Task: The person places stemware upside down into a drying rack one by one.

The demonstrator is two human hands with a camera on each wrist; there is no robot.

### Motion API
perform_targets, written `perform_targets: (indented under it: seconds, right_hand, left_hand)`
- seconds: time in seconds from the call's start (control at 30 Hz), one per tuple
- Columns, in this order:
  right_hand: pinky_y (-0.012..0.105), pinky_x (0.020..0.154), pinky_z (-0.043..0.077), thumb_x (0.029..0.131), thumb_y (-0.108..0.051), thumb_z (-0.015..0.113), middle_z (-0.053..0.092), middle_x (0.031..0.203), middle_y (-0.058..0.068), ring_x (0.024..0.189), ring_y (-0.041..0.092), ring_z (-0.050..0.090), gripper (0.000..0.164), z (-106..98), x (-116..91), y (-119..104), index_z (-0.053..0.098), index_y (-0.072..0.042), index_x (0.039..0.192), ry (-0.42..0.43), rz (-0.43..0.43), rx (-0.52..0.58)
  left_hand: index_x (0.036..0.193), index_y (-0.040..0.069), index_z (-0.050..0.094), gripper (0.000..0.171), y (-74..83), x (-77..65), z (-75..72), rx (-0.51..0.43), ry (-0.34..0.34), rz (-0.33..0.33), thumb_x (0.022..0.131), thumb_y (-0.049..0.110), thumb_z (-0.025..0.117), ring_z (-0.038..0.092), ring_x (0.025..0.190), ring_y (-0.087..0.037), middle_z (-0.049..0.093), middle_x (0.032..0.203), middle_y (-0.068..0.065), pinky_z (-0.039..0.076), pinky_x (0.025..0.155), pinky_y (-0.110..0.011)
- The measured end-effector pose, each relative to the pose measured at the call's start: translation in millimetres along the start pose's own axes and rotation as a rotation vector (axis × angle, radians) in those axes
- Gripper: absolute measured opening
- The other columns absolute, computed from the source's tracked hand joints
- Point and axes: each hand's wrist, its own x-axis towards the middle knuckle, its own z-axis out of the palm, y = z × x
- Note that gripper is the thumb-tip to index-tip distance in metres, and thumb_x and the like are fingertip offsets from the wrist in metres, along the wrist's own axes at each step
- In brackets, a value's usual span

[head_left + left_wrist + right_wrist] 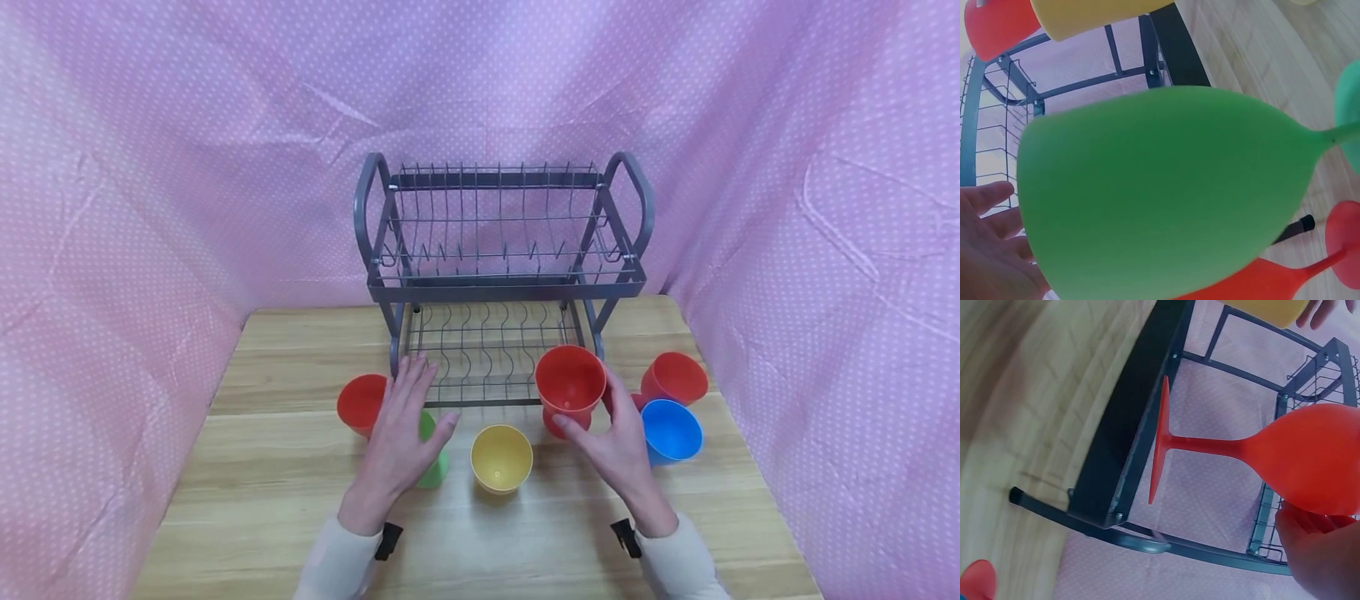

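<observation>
My right hand (pixel 621 450) grips a red plastic goblet (pixel 570 382) by its bowl, thumb on the near side. In the right wrist view, the goblet's stem and round foot (pixel 1160 440) hang free, over the front of the rack. My left hand (pixel 397 446) has its fingers extended and thumb spread, above and beside a green goblet (pixel 433 473). That goblet's bowl (pixel 1160 194) fills the middle of the left wrist view and covers part of the hand. Between the hands stands a yellow goblet (pixel 501 460).
A grey two-tier dish rack (pixel 506 292) stands at the back of the wooden table (pixel 247 500). Another red goblet (pixel 360 402) stands left of my left hand. To the right are one more red goblet (pixel 675 377) and a blue one (pixel 672 431). Pink dotted cloth (pixel 480 75) hangs around.
</observation>
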Motion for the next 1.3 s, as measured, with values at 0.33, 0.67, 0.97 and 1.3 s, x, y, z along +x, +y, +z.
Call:
perform_targets:
  seconds: [0.33, 0.67, 0.97, 1.3]
  right_hand:
    - [0.022, 0.089, 0.054, 0.073, -0.017, 0.095, 0.053, 0.149, 0.0, 0.133, 0.022, 0.051, 0.095, 0.4, 6.1, -16.4, 0.045, -0.017, 0.153, -0.017, -0.082, -0.06]
    - [0.046, 0.084, 0.062, 0.069, -0.015, 0.097, 0.051, 0.15, 0.002, 0.135, 0.024, 0.048, 0.101, 5.5, 14.0, -32.3, 0.044, -0.019, 0.154, -0.075, -0.189, -0.09]
    - [0.046, 0.083, 0.063, 0.067, -0.011, 0.098, 0.047, 0.153, 0.004, 0.137, 0.026, 0.047, 0.104, 9.2, 17.6, -41.0, 0.044, -0.021, 0.156, -0.161, -0.266, -0.1]
    - [0.043, 0.082, 0.063, 0.064, -0.013, 0.1, 0.049, 0.15, 0.008, 0.136, 0.028, 0.048, 0.105, 13.8, 22.0, -47.6, 0.047, -0.016, 0.154, -0.205, -0.386, -0.191]
  left_hand:
    - [0.159, 0.012, 0.04, 0.075, 10.6, 5.7, -1.8, -0.106, -0.033, -0.042, 0.097, 0.048, 0.059, 0.018, 0.157, -0.034, 0.026, 0.171, -0.003, 0.022, 0.122, -0.061]
    - [0.161, 0.017, 0.038, 0.074, 18.3, 8.2, -3.6, -0.298, -0.048, -0.095, 0.097, 0.047, 0.059, 0.025, 0.156, -0.029, 0.03, 0.169, -0.001, 0.033, 0.114, -0.068]
    - [0.16, 0.021, 0.039, 0.07, 22.9, 8.0, -6.4, -0.464, -0.071, -0.191, 0.098, 0.042, 0.062, 0.038, 0.148, -0.032, 0.034, 0.166, -0.003, 0.044, 0.109, -0.064]
    - [0.159, 0.021, 0.04, 0.067, 24.8, 6.4, -5.2, -0.639, -0.08, -0.186, 0.099, 0.038, 0.064, 0.04, 0.148, -0.03, 0.039, 0.163, -0.003, 0.045, 0.111, -0.056]
